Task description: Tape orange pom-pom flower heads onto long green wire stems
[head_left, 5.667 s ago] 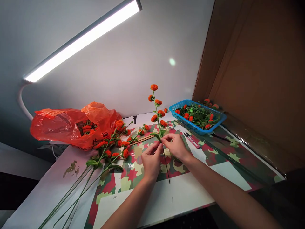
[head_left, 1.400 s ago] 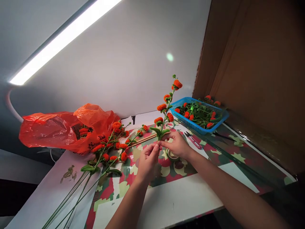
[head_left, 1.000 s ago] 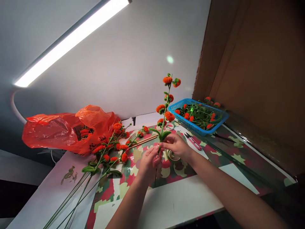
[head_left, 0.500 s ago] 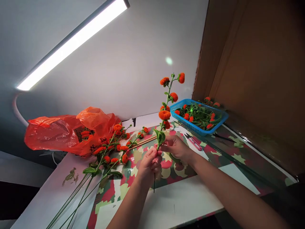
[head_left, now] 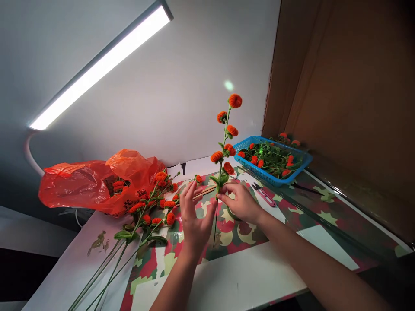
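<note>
An upright artificial flower stem with several fuzzy orange blooms and green leaves stands in front of me. My right hand pinches it just below the lowest leaves. Below that grip a thin dark stem end hangs down over the table. To the left of the stem, my left hand is open, its fingers raised and apart, holding nothing. Finished-looking orange flower stems lie on the table beyond my left hand.
A red plastic bag with orange flowers inside sits at the left. Toward the back right stands a blue basket of flowers and greenery. Pink-handled snips lie near my right hand, wooden sticks behind my left. A lit lamp hangs above.
My left hand has let go of the stem and opened to its left. The right hand now holds the stem alone, and the blooms have turned round.
</note>
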`<state>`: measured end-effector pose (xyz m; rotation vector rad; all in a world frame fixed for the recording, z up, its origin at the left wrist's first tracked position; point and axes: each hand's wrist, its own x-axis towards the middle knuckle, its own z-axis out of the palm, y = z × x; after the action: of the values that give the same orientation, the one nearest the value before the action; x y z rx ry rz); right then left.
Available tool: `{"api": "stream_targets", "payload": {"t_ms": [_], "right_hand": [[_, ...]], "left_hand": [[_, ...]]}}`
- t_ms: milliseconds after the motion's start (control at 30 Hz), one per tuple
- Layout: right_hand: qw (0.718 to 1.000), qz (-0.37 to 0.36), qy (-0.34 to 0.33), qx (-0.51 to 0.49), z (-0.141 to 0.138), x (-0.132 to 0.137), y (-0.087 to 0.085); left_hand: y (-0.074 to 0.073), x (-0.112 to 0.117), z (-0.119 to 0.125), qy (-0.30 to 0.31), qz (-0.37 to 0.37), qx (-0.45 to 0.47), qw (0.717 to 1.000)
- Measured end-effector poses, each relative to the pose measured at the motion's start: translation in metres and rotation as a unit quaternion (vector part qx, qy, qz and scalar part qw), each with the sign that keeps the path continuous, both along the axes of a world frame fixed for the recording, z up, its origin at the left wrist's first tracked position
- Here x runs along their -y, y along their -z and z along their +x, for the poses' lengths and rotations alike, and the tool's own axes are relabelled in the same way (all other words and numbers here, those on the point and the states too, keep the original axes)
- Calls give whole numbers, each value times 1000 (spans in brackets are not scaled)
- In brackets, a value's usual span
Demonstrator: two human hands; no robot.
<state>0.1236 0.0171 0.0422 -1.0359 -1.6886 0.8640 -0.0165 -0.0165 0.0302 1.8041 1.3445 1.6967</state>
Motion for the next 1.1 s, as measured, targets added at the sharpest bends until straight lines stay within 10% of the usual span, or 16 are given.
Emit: {"api": "stream_targets", "payload": {"t_ms": [233, 633, 900, 1100], "right_hand": [[999, -16, -16, 31, -3, 8, -11], [994, 1, 47, 102, -8, 15, -10], [988, 5, 49, 145, -6, 13, -16], [991, -1, 63, 118, -5, 5, -14]], "left_hand": [[-50, -30, -23, 82, 91, -299, 946], [-48, -34, -35, 107, 147, -454, 872], [-31, -39, -32, 70, 163, -419, 891], [-2, -4, -3, -32, -77, -13, 996]]}}
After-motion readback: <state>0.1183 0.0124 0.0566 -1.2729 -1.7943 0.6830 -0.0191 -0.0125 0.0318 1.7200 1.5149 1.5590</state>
